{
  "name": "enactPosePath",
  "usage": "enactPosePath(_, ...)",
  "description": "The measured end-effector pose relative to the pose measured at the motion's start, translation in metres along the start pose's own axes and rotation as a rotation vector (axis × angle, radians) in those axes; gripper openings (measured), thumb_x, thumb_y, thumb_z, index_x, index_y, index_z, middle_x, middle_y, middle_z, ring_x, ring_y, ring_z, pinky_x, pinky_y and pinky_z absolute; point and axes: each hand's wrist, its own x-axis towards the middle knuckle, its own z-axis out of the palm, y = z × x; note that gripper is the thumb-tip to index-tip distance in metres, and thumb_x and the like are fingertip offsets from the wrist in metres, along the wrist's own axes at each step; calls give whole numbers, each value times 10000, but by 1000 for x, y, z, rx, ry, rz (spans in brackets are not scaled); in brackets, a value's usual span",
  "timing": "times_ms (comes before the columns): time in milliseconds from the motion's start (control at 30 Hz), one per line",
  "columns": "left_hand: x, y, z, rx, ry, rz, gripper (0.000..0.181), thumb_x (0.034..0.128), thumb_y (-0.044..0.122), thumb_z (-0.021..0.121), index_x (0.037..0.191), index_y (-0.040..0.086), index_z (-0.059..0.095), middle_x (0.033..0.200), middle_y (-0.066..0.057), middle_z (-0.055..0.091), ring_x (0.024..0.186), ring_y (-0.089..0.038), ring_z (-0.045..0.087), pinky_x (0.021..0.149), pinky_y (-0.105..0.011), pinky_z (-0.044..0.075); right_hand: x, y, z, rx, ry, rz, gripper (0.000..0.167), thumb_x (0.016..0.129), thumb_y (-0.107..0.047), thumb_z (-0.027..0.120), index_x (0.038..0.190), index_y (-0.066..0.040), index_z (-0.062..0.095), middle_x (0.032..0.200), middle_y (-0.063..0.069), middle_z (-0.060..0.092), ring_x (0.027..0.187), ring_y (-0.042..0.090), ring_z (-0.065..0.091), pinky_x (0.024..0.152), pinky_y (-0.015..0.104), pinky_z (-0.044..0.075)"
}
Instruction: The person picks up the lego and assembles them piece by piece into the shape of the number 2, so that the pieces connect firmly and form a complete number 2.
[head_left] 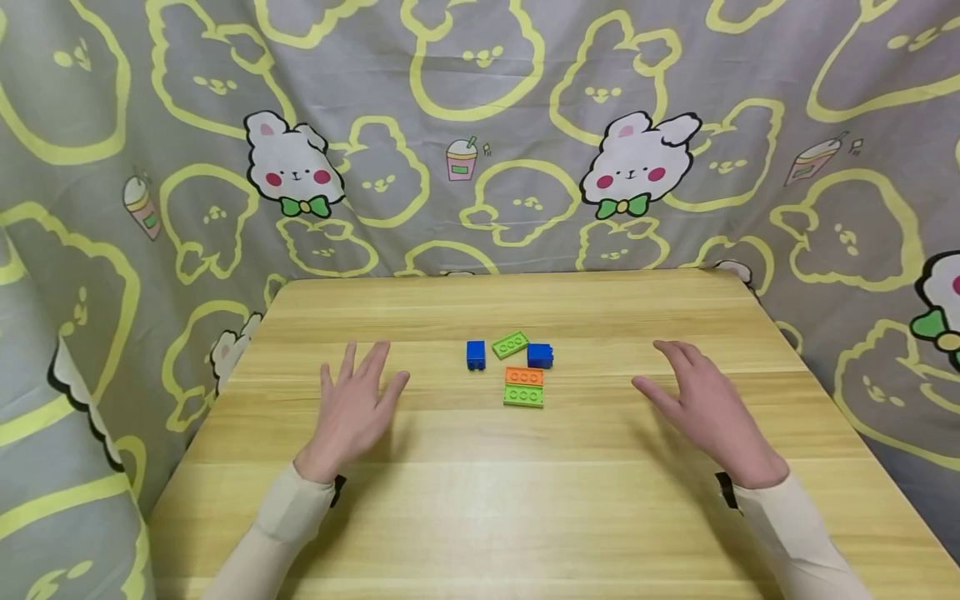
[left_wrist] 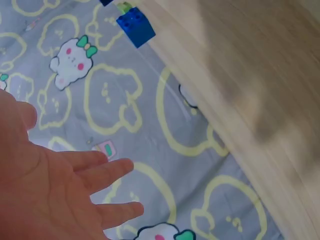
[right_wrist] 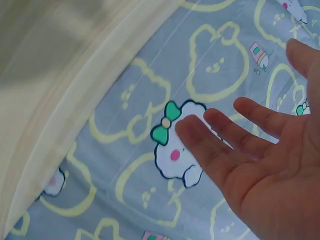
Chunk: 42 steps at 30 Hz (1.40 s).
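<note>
Several toy building bricks lie grouped near the middle of the table in the head view. A blue brick [head_left: 476, 354] is on the left and another blue brick [head_left: 539, 356] on the right, its studs facing right. Between them a green flat brick [head_left: 511, 344] lies at a slant. Closer to me, an orange flat brick [head_left: 524, 377] lies alongside a second green flat brick [head_left: 523, 396]. My left hand [head_left: 354, 415], fingers spread, hovers left of the bricks and holds nothing. To their right, my right hand [head_left: 708, 408] is also raised, fingers extended, holding nothing.
The wooden table [head_left: 465, 517] reaches back to a grey curtain [head_left: 517, 125] printed with yellow outlines and white rabbits. Curtain folds [head_left: 67, 467] also hang along the left side. In the left wrist view, a blue brick [left_wrist: 136, 27] shows near the top.
</note>
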Motion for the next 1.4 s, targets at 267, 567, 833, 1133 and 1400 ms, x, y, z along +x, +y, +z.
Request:
enactPosePath(267, 19, 6, 6, -44, 0, 26, 749, 1051, 637, 334, 1585, 112, 363, 1594, -107, 440, 1563, -419, 129, 1176, -716, 10, 9, -13, 7, 27, 19, -60, 572, 981, -389, 697, 1374, 3, 561, 1332, 234, 589, 1167, 455, 603, 921, 622, 486)
enactPosePath(567, 43, 13, 13, -227, -40, 50, 689, 1070, 586, 355, 1574, 118, 384, 1617, -110, 397, 1539, -420, 214, 1191, -674, 146, 25, -22, 25, 70, -100, -56, 568, 970, -401, 710, 1371, -16, 595, 1304, 179, 656, 1111, 359, 664, 891, 543, 540)
enactPosePath(833, 62, 13, 21, -321, -49, 55, 678, 1061, 591, 392, 1548, 121, 433, 1580, -144, 436, 1496, -382, 328, 1203, -590, 244, 36, -35, 44, 105, -161, -79, 481, 948, -340, 748, 1300, -27, 651, 1228, 158, 698, 1048, 313, 679, 856, 497, 558)
enactPosePath(1133, 64, 20, 28, -342, -41, 64, 614, 1069, 535, 437, 1519, 119, 477, 1562, -111, 471, 1476, -340, 379, 1204, -541, 282, 43, -51, 68, 122, -213, -178, 387, 929, -277, 774, 1202, -10, 711, 1097, 125, 727, 979, 281, 692, 851, 457, 568)
enactPosePath(1400, 62, 24, 29, -346, -27, 95, 591, 1075, 501, 453, 1488, 83, 516, 1539, -138, 500, 1461, -361, 402, 1194, -558, 292, 47, -65, 86, 156, -269, -229, 335, 912, -228, 794, 1177, -33, 730, 1082, 90, 729, 966, 245, 697, 853, 425, 569)
